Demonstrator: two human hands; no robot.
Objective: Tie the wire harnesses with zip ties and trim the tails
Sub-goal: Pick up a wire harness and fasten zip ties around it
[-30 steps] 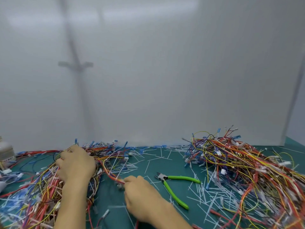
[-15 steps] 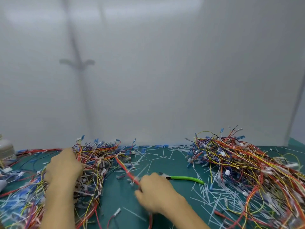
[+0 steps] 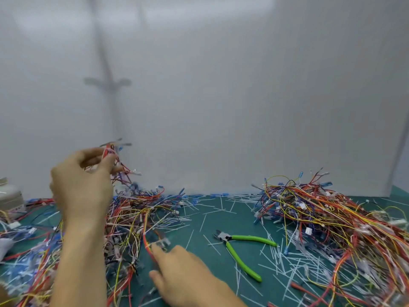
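Note:
My left hand [image 3: 81, 185] is raised above the left pile of wire harnesses [image 3: 137, 209] and pinches one end of a red wire harness [image 3: 115, 160], which trails down into the pile. My right hand [image 3: 183, 271] is low on the green mat and pinches the other end of a red and orange harness [image 3: 147, 242] near its small connector. Green-handled flush cutters [image 3: 241, 251] lie on the mat to the right of my right hand, untouched. White cut zip tie tails [image 3: 276, 260] are strewn over the mat.
A second, larger pile of coloured harnesses [image 3: 332, 220] fills the right side of the mat. A white container [image 3: 10, 198] stands at the far left edge. A white wall panel [image 3: 221, 96] rises directly behind the mat [image 3: 212, 218].
My left hand has lifted from the left pile, pulling a harness end upward. My right hand has moved left and back toward me, uncovering the cutters.

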